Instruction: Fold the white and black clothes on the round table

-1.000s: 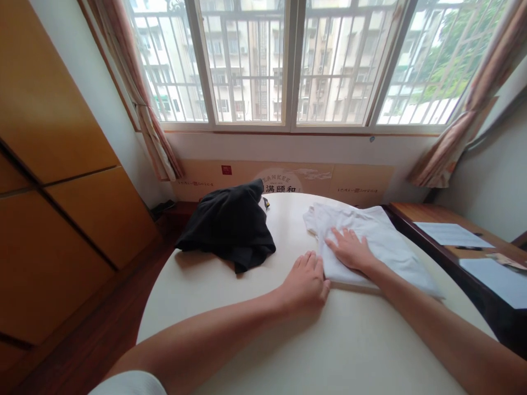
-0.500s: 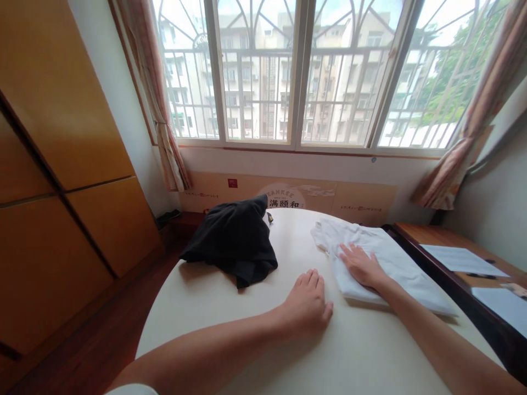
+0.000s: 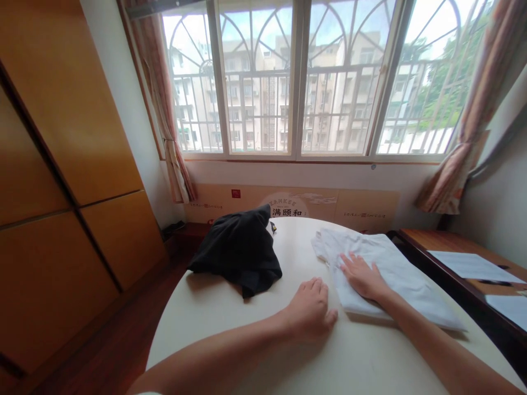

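My left hand (image 3: 313, 310) rests palm down on the round white table (image 3: 206, 329). Its fingers lie close together, the thumb stands apart, and nothing is in it. On the right, my right hand (image 3: 364, 278) lies flat with spread fingers on a folded white garment (image 3: 407, 274), touching its upper surface without gripping it. A crumpled black cloth garment (image 3: 239, 247) sits in a heap at the table's far left, beyond my left hand and apart from it. A small dark and yellow item (image 3: 273, 227) shows beside that heap; its kind is unclear.
Right of the table stands a brown wooden desk (image 3: 428, 240) with white papers (image 3: 465, 264) on it. Wooden cabinets (image 3: 107, 241) line the left side. Behind the table are a printed cardboard panel (image 3: 366, 206) and a barred window (image 3: 263, 109) with tied curtains (image 3: 448, 181).
The camera has tipped up a little, so the whole scene sits lower in view. Both hands and the two garments keep their places on the table.
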`<control>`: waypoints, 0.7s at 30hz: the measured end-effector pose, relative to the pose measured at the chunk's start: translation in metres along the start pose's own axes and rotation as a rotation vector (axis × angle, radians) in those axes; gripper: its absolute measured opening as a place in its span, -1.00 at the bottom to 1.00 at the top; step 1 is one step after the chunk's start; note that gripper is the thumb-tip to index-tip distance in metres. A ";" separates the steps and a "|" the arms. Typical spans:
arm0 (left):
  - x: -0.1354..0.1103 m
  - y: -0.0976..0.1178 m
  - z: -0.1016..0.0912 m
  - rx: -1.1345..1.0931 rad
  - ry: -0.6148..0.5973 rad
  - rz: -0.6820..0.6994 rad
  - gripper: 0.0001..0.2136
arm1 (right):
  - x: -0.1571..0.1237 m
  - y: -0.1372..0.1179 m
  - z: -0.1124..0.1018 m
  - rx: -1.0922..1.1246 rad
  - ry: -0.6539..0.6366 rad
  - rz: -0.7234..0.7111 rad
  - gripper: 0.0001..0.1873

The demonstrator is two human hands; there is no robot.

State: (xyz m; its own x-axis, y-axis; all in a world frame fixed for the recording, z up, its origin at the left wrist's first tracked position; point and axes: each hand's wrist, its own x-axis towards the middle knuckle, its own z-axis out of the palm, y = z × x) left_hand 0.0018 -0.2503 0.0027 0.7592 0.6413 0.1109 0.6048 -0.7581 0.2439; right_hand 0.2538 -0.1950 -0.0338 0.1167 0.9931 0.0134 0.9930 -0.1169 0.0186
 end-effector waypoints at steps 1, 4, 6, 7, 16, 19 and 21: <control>0.002 -0.001 -0.006 -0.002 -0.007 -0.003 -0.51 | -0.001 -0.001 0.000 0.001 0.003 0.001 -0.34; 0.013 -0.014 -0.033 -0.017 0.071 -0.082 -0.63 | -0.003 -0.002 -0.003 0.025 -0.001 0.014 -0.33; 0.023 -0.031 -0.060 0.007 0.236 -0.158 -0.62 | -0.005 -0.003 -0.006 0.054 -0.002 0.028 -0.33; 0.027 -0.043 -0.076 0.037 0.333 -0.192 -0.62 | -0.006 -0.003 -0.008 0.066 -0.001 0.034 -0.33; 0.019 -0.166 -0.148 0.234 0.438 -0.714 -0.38 | -0.010 -0.008 -0.014 0.061 0.014 0.055 -0.36; 0.013 -0.180 -0.146 0.228 0.468 -0.674 -0.64 | -0.008 -0.005 -0.011 0.052 0.019 0.031 -0.36; 0.013 -0.183 -0.146 0.188 0.534 -0.668 -0.78 | -0.008 -0.004 -0.009 0.062 0.032 0.017 -0.36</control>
State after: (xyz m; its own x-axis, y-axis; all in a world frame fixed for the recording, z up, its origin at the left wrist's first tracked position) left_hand -0.1343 -0.0865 0.1004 0.0459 0.8922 0.4493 0.9482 -0.1804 0.2614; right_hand 0.2493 -0.2025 -0.0253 0.1337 0.9900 0.0447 0.9903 -0.1318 -0.0443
